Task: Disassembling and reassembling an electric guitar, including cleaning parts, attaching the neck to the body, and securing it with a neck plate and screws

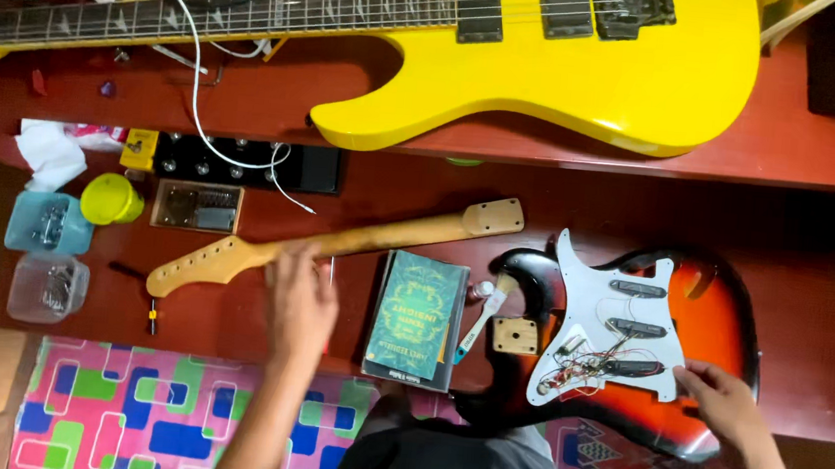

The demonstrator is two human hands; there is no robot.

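Note:
A detached wooden guitar neck (pixel 358 235) lies diagonally on the red low table (pixel 808 315). My left hand (pixel 299 305) rests over its middle, fingers together, touching the neck; whether it grips it is unclear. To the right lies a sunburst guitar body (pixel 719 318) with its white pickguard (pixel 586 297) tilted up, showing red wiring (pixel 576 371) beneath. My right hand (pixel 725 400) rests on the body at the pickguard's lower right corner, fingers at its edge.
A green book (pixel 416 319) lies between my hands, a toothbrush (pixel 480 324) beside it. At left are two plastic tubs of hardware (pixel 46 255), a yellow cup (pixel 110 198), a metal bridge plate (pixel 197 205) and a black pedal (pixel 244 161). A yellow guitar (pixel 570 58) fills the upper shelf.

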